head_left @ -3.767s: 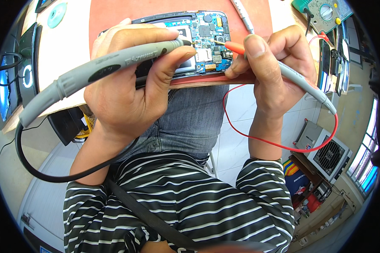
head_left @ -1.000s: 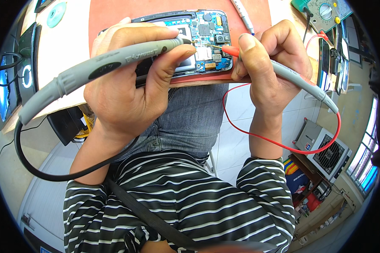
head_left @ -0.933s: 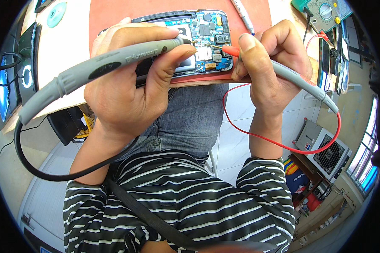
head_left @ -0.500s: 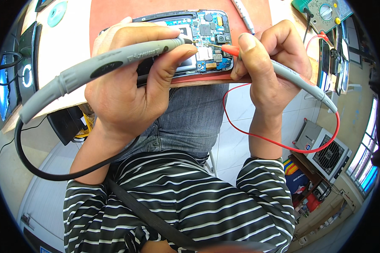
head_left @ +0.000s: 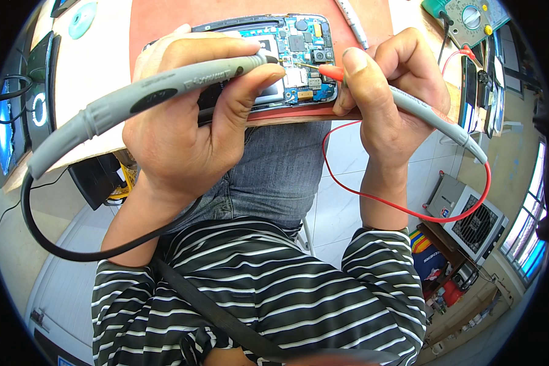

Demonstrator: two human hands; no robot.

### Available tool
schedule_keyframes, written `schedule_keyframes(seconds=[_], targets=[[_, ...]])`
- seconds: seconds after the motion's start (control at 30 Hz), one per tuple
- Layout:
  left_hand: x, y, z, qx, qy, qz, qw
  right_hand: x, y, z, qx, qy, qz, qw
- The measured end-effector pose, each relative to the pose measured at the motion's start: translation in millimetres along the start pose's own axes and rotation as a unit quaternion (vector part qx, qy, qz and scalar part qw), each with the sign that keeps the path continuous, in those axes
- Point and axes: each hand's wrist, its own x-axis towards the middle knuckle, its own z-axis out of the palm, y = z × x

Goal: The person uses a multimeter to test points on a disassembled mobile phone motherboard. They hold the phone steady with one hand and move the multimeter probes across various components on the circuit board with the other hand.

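My left hand [head_left: 186, 131] is closed around a thick grey test probe [head_left: 158, 94] with a black cable, its tip pointing right at the circuit board. In my right hand [head_left: 402, 91] is a thinner grey probe [head_left: 430, 113] with a red collar and a red lead. Its thin metal tip points left onto the board. Both tips are close together over an opened phone [head_left: 297, 43], whose blue circuit board and camera show. My left hand covers much of the phone's left side. Whether the tips touch the board is too small to tell.
The phone lies on a reddish-orange mat [head_left: 165, 18] at the table's near edge. A white pen [head_left: 351, 23] rests beyond my right hand. At the far right stands a green multimeter [head_left: 470, 15] with leads plugged in. Dark phones or screens [head_left: 39, 91] lie at left, near a teal ring [head_left: 82, 20].
My right hand and its probe have shifted very slightly left. My left hand and the phone look the same.
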Motion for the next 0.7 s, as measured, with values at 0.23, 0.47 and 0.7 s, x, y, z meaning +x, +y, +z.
schedule_keyframes(seconds=[0.23, 0.47, 0.7], targets=[[-0.6, 1.9, 1.3, 0.008, 0.005, -0.012, 1.000, 0.4, 0.5, -0.2, 0.005, 0.001, 0.001, 1.000], [1.3, -2.4, 1.4, -0.002, 0.011, 0.016, 1.000, 0.0, -0.3, -1.2, 0.011, 0.006, 0.022, 1.000], [-0.6, 2.8, 1.2, 0.002, 0.008, -0.020, 1.000, 0.4, 2.2, -1.3, 0.019, -0.007, 0.003, 1.000]])
